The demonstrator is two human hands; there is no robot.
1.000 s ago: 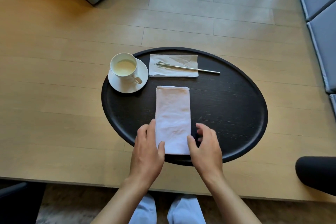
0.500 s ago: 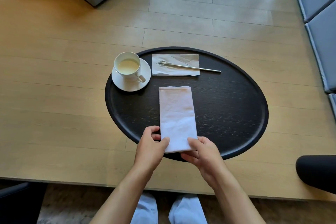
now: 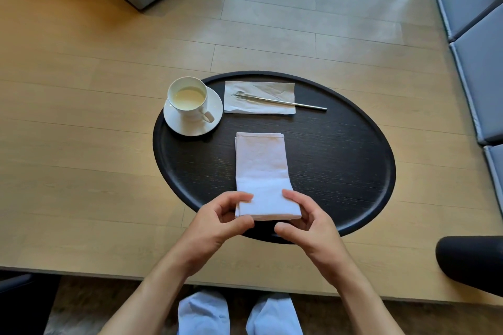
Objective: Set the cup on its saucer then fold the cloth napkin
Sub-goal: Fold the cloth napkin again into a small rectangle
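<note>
A white cup (image 3: 188,98) with pale liquid stands upright on its white saucer (image 3: 215,107) at the left of a black oval tray (image 3: 340,171). The white cloth napkin (image 3: 261,168) lies as a long narrow strip in the tray's middle. Its near end is lifted off the tray. My left hand (image 3: 220,223) pinches the near left corner between thumb and fingers. My right hand (image 3: 307,220) pinches the near right corner the same way.
A paper napkin (image 3: 277,90) with a metal utensil (image 3: 307,105) across it lies at the tray's far side. The tray sits on a light wooden table (image 3: 81,158). A dark rounded object (image 3: 471,264) is at the right edge, grey cushions (image 3: 479,35) beyond.
Both hands went from lying flat beside the napkin to pinching its near corners. The near end has risen off the tray and moved slightly away from me.
</note>
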